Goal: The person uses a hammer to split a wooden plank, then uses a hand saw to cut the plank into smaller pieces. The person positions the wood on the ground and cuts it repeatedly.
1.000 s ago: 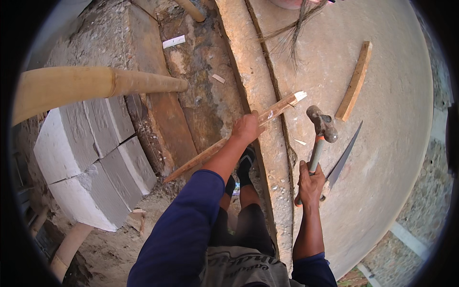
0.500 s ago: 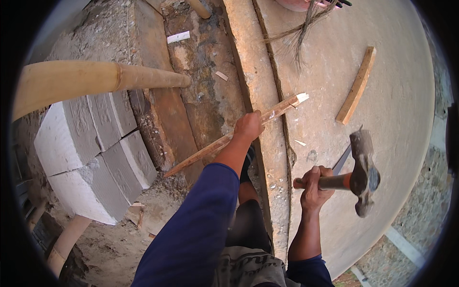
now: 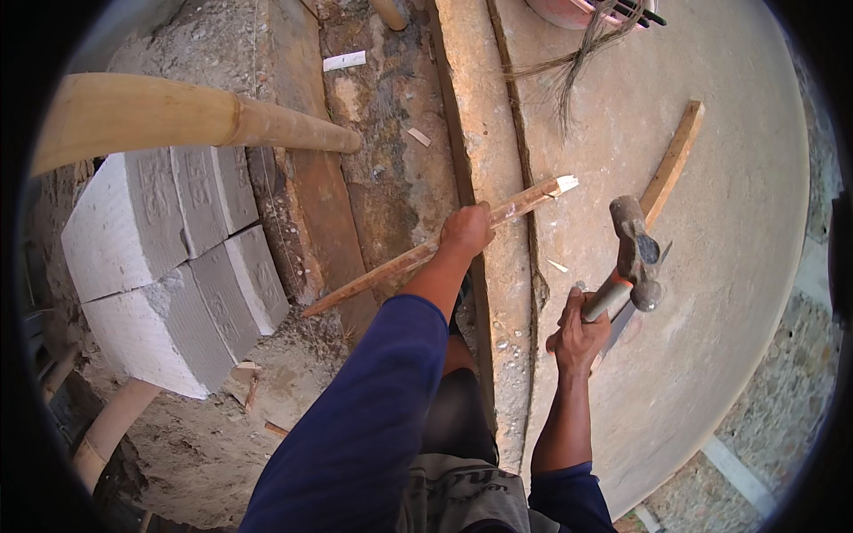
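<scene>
My left hand is closed round the middle of a wooden stake. The stake slants across the slab's edge, its pointed end toward the bricks and its pale, splintered end over the concrete. My right hand grips the handle of a hammer whose metal head is held up over the slab, apart from the stake. Under the hammer shows a dark, narrow blade; its handle is hidden, and whether it lies on the slab or is held cannot be made out.
A loose wooden batten lies on the concrete slab. Grey blocks are stacked at left below a bamboo pole. A pink basin and dry bristles are at the top. Wood chips lie in the channel.
My right hand has turned the hammer, so its head now points up and away and sits farther left, over the batten's near end. My left hand still holds the stake in nearly the same place.
</scene>
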Action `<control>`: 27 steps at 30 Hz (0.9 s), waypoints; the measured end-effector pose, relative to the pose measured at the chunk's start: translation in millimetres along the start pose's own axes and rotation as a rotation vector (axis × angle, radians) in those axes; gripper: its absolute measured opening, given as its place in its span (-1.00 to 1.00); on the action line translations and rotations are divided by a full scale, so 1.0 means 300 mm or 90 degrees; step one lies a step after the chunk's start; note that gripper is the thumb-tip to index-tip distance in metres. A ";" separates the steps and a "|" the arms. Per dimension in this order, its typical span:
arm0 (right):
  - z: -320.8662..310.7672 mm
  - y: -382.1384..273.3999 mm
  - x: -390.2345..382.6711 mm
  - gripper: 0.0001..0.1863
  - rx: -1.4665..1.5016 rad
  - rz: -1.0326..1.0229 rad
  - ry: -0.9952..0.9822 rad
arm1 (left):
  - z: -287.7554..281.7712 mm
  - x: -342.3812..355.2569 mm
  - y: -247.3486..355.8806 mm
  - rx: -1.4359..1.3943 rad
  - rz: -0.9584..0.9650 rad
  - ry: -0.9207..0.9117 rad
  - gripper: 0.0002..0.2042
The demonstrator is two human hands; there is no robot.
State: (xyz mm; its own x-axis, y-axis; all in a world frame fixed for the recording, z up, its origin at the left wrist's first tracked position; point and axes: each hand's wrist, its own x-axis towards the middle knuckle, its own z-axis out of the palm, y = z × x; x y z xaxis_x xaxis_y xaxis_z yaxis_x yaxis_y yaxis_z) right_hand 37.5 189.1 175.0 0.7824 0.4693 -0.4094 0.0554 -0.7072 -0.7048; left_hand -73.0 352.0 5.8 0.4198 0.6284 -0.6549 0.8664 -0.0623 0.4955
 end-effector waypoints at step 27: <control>-0.071 0.097 -0.022 -0.69 -0.085 0.030 -0.088 | 0.028 -0.088 -0.027 0.003 -0.036 -0.044 -0.67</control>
State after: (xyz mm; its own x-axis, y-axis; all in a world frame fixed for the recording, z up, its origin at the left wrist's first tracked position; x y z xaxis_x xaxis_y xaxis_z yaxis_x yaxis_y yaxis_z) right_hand 47.2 154.2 169.5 0.6942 0.4957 -0.5220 0.1098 -0.7896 -0.6038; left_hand -88.7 329.3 14.4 0.3872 0.5763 -0.7197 0.8906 -0.0320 0.4536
